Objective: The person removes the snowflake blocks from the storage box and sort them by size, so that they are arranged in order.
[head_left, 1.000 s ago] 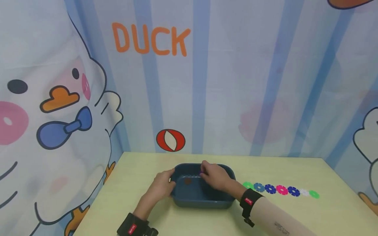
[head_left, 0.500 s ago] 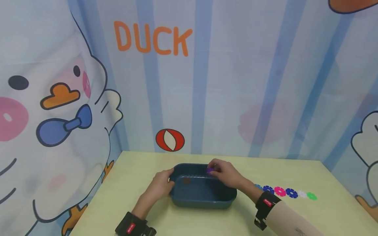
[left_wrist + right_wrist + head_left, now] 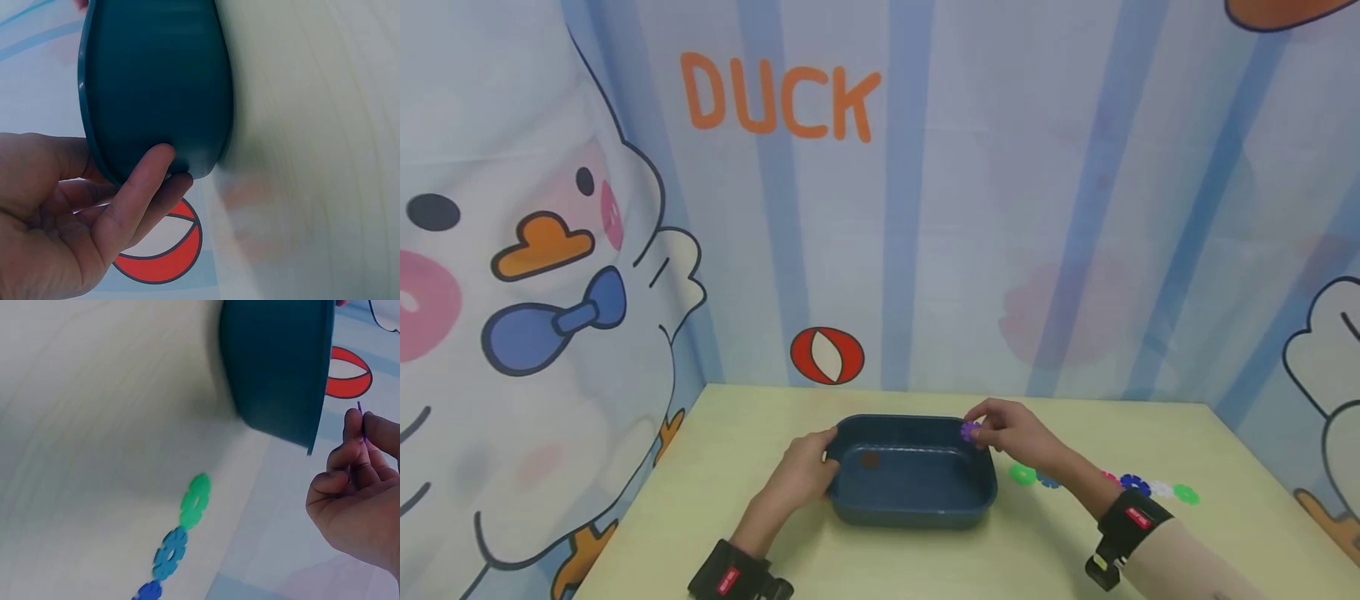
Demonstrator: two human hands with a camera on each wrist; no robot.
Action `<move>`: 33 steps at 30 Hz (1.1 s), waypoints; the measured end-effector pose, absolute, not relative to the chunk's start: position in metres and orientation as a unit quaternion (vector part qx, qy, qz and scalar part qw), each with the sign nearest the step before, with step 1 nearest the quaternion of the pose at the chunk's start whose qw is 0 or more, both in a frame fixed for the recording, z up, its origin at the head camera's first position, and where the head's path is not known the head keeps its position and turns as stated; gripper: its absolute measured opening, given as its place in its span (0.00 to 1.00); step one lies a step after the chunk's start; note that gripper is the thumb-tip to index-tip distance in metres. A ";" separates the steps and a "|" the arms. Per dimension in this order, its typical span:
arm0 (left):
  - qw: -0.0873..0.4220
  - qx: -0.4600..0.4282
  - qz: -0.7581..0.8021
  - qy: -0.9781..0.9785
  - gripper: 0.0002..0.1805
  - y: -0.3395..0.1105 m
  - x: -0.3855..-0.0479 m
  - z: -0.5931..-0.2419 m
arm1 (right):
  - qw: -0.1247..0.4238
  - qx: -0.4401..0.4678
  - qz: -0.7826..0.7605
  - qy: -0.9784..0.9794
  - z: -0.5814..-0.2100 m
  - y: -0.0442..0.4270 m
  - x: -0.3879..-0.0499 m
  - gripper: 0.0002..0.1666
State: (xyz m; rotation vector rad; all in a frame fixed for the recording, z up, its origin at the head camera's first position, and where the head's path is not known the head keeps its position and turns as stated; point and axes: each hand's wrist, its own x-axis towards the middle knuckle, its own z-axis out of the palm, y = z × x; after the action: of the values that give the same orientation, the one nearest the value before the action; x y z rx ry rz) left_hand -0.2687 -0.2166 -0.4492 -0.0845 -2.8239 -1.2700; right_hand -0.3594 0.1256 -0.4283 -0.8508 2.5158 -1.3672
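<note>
A dark blue plastic basin (image 3: pixel 917 518) sits on the table, its inside facing up. My left hand (image 3: pixel 797 473) grips the basin's left end, thumb and fingers on either side of the rim in the left wrist view. Above the basin's right rear corner, my right hand (image 3: pixel 1018 437) pinches a purple notched snowflake disc (image 3: pixel 969 431). The disc (image 3: pixel 360 407) appears edge-on between thumb and index finger in the right wrist view. Right of the basin, several similar discs form a row, from a green disc (image 3: pixel 1022 474) to another green disc (image 3: pixel 1186 494); my right forearm covers part of it.
Inside the basin shows a small brownish patch (image 3: pixel 870 459); I cannot tell what it is. The pale yellow table (image 3: pixel 752 417) meets a printed cloth backdrop (image 3: pixel 955 208) at its back. Black straps (image 3: pixel 1131 521) are on both wrists.
My right hand has moved right, from over the basin's middle to its right rear corner, carrying the purple disc into clearer view. The left hand keeps its grip on the basin.
</note>
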 end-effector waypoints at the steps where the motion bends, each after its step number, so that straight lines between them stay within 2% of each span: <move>1: 0.022 -0.027 -0.410 -0.912 0.32 -0.217 -0.269 -0.449 | 0.083 -0.278 -0.459 0.840 -0.429 0.129 -0.359 0.15; 9: 0.022 -0.030 -0.411 -0.911 0.33 -0.216 -0.269 -0.451 | 0.099 -0.272 -0.431 0.854 -0.440 0.160 -0.358 0.13; 33: 0.018 -0.022 -0.410 -0.911 0.33 -0.216 -0.268 -0.448 | 0.084 -0.229 -0.420 0.874 -0.444 0.241 -0.359 0.17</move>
State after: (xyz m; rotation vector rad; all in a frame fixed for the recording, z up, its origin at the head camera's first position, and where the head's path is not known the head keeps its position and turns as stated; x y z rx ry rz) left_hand -0.2683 -0.2163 -0.4485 -0.0693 -2.8313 -1.2751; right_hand -0.3589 0.2412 -0.4436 -0.6832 2.6094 -1.2533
